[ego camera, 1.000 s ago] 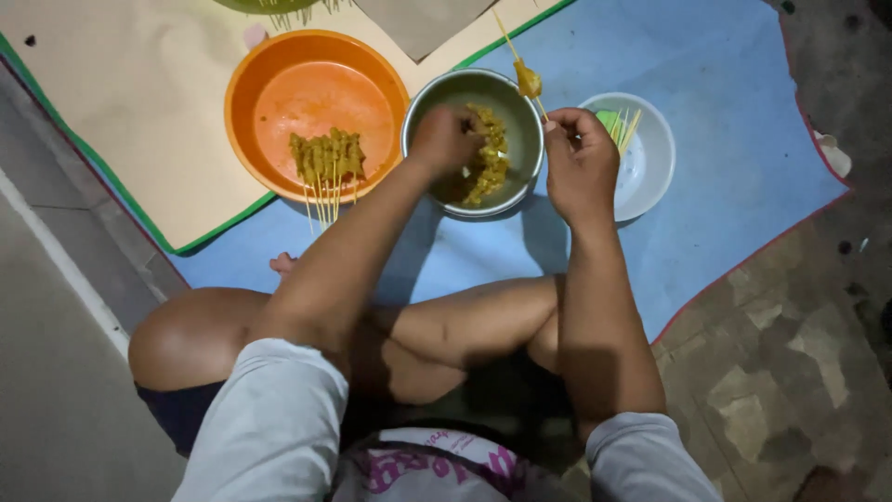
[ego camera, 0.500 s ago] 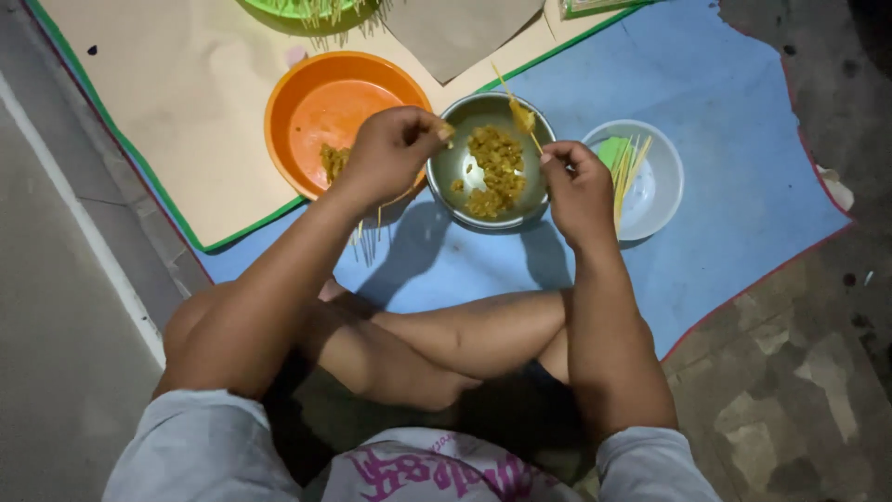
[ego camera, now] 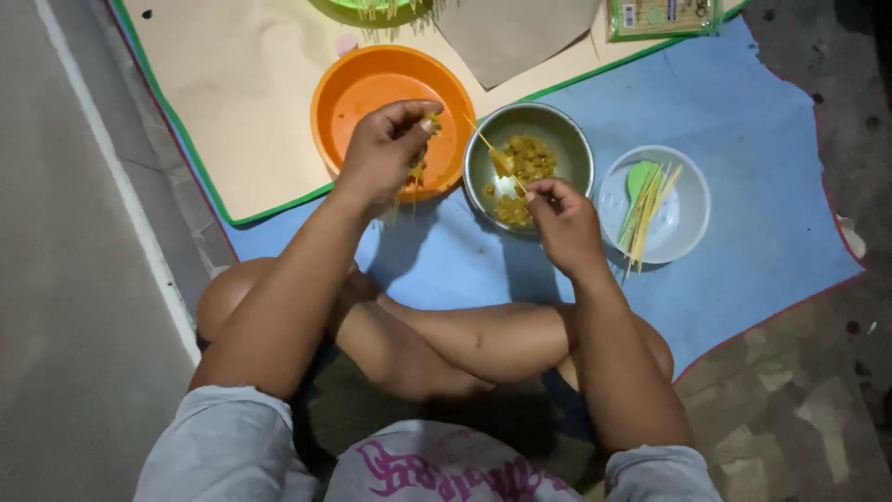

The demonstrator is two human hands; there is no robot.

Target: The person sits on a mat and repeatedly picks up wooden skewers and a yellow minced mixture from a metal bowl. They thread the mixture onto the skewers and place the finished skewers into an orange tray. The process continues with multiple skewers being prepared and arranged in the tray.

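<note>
Threading yellow meat chunks onto a thin skewer (ego camera: 491, 153): right hand (ego camera: 562, 218) pinches the stick over the metal bowl (ego camera: 569, 139), left hand (ego camera: 383, 149) has fingers closed on a chunk above the orange bowl (ego camera: 358, 88). Next move likely needs chunk lined up with the stick's point. Blue mat (ego camera: 743, 121) on rough floor, spare sticks in a white bowl (ego camera: 683, 218).

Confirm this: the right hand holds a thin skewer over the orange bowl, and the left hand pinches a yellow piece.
Wrong bowl. In the head view the right hand holds the skewer over the metal bowl; the left hand pinches a yellow piece.
</note>
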